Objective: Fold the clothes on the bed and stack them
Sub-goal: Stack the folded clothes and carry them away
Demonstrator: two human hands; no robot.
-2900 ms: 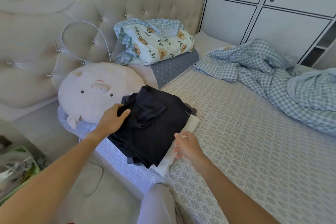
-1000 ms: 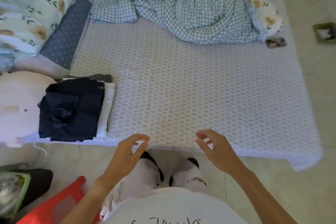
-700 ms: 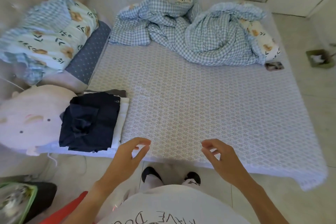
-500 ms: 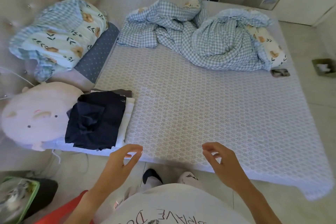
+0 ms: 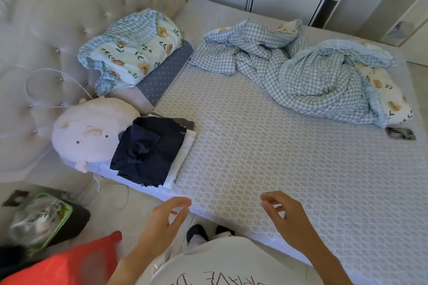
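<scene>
A stack of folded clothes [image 5: 150, 150] lies at the bed's near left corner: a dark navy garment on top, a white one and a grey one under it. My left hand [image 5: 164, 222] hovers at the bed's front edge, fingers loosely curled, holding nothing. My right hand [image 5: 287, 217] hovers over the same edge further right, also loosely curled and holding nothing. Both hands are well apart from the stack. The bed [image 5: 266, 157] has a patterned light-blue cover.
A round pig cushion [image 5: 88, 132] touches the stack's left side. A floral rolled quilt [image 5: 132, 48] lies on a dotted pillow [image 5: 164, 76] by the headboard. A crumpled checked blanket [image 5: 308, 71] fills the far right; a phone [image 5: 400, 134] lies beside it. A red stool [image 5: 62, 266] stands on the floor.
My hands left the stack and pulled back to the bed's front edge. My view has since lifted and swung, while both hands stay hovering and holding nothing.
</scene>
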